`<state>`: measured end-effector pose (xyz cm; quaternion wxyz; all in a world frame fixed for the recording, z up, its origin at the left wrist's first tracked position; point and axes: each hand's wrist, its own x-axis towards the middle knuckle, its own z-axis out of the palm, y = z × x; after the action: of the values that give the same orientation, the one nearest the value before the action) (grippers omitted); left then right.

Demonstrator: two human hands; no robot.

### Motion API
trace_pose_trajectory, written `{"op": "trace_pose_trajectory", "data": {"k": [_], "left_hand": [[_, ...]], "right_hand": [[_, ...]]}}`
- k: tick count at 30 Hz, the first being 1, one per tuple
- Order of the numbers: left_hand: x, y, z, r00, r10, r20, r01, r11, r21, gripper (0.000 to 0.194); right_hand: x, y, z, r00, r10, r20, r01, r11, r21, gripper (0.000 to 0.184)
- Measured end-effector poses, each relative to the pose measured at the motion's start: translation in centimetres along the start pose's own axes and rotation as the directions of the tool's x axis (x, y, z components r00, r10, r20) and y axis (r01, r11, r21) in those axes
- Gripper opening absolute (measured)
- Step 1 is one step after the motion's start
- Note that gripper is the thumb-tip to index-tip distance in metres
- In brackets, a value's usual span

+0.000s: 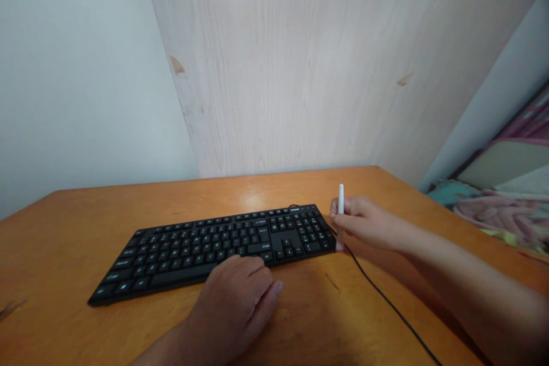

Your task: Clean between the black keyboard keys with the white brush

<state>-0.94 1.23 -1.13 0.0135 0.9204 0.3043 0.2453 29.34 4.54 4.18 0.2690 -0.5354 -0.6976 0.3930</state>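
A black computer keyboard (206, 254) lies across the orange wooden table (86, 240), slightly angled. My left hand (235, 303) rests with curled fingers against its front edge, near the space bar, and holds nothing. Just off the keyboard's right end, my right hand (364, 223) grips a white pen (341, 200) upright. The pen's lower end nearly reaches the table, close to the keyboard's corner. Part of the pen's middle is hidden by my fingers.
A thin black cable (386, 297) runs from behind the keyboard toward the bottom right, past my right forearm. A pale wood-grain panel (274, 68) and a white wall (77, 80) stand behind the table. Pink and teal bedding (501, 211) lies beyond its right edge.
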Motion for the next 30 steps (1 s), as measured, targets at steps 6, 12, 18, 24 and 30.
{"op": "trace_pose_trajectory", "data": {"k": [6,12,18,24,30], "left_hand": [[0.1,0.1,-0.1,1.0,0.003,-0.01,-0.003,1.0,-0.001,0.025],[-0.1,0.1,-0.1,1.0,-0.009,0.001,0.009,1.0,-0.003,0.025],[0.0,0.0,-0.1,1.0,-0.006,-0.001,0.006,1.0,-0.008,0.025],[0.1,0.1,-0.1,1.0,-0.007,0.001,0.007,1.0,-0.005,0.025],[0.1,0.2,-0.2,1.0,-0.005,-0.009,0.005,1.0,0.004,0.026]], "right_hand": [[0.7,0.3,0.2,1.0,0.01,0.002,-0.01,0.996,0.093,0.018],[2.4,2.7,-0.2,0.947,-0.129,-0.293,0.132,0.991,-0.009,0.018],[3.1,3.7,0.0,0.881,-0.215,-0.421,0.192,0.977,-0.096,0.02],[2.8,3.5,0.2,0.886,-0.21,-0.414,0.149,0.973,-0.175,0.02],[1.7,2.4,0.0,0.951,-0.162,-0.264,0.096,0.964,-0.247,0.018]]}}
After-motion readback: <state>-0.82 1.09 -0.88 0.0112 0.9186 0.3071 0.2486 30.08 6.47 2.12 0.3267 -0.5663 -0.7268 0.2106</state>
